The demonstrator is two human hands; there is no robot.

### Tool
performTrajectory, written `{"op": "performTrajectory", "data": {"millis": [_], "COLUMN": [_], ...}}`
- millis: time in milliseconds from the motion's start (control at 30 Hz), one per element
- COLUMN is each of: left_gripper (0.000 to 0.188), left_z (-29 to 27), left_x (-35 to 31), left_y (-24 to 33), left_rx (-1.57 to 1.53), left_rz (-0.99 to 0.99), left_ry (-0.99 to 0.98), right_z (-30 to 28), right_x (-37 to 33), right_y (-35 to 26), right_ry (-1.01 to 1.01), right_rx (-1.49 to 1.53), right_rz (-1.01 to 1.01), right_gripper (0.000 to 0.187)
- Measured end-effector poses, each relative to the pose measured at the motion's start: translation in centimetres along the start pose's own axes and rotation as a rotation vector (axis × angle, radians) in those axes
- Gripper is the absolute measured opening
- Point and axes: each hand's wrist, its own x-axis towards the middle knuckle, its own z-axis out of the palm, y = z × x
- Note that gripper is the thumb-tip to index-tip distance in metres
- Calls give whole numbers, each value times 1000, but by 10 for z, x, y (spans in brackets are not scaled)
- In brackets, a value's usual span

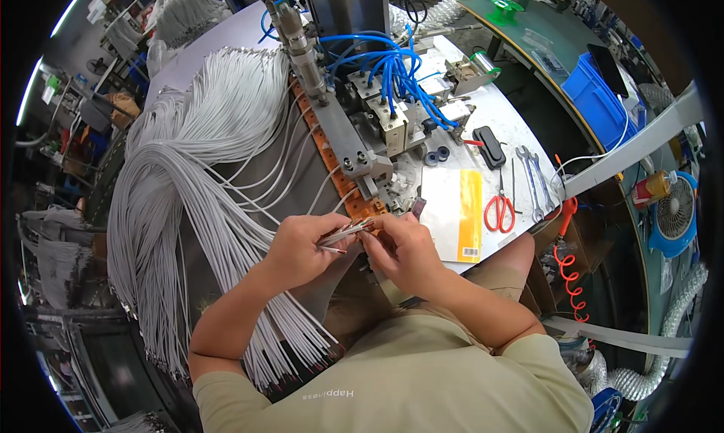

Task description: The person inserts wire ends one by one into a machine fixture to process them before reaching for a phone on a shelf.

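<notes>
At the centre of the frame, your left hand pinches a small bunch of wire ends, while your right thumb and fingertips seem pressed together on their reddish tips, the right hand just beside the left; hold the bunch firmly but lightly, so the ends lie even; handle one tip at a time; let the white cables at centre left rest slack, so none tugs.

From here I see a small, loose cluster of thin white wires held between the left fingers and right fingers, slanting roughly side by side, reddish tips showing.
</notes>
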Motion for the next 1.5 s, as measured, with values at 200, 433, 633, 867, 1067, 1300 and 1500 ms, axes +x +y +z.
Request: {"op": "performTrajectory", "data": {"millis": [200,433,633,867,1067,1300,1500], "left_gripper": [14,21,24,27,25,22,21], "left_z": [-3,-3,-14,-3,6,7,-3], "left_x": [-1,-5,-13,-3,2,-4,0], "left_y": [1,-2,40,2,3,-6,-5], "left_rx": [-71,-241,218,-47,59,206,-551], "left_rz": [-61,-167,83,138,-78,44,-433], "left_ry": [-84,-136,150,-345,-129,-51,-126], "right_z": [-8,3,-6,-3,-5,-5,-13], "right_x": [6,8,10,12,13,11,-14], "right_y": [7,7,50,65,69,72,14], "right_ry": [-109,94,198,91,41,92,205], "right_rx": [55,-155,-80,521,542,417,203], "right_rz": [-35,-282,60,527,636,569,277], "right_gripper": [13,13,13,18,16,17,12]}}
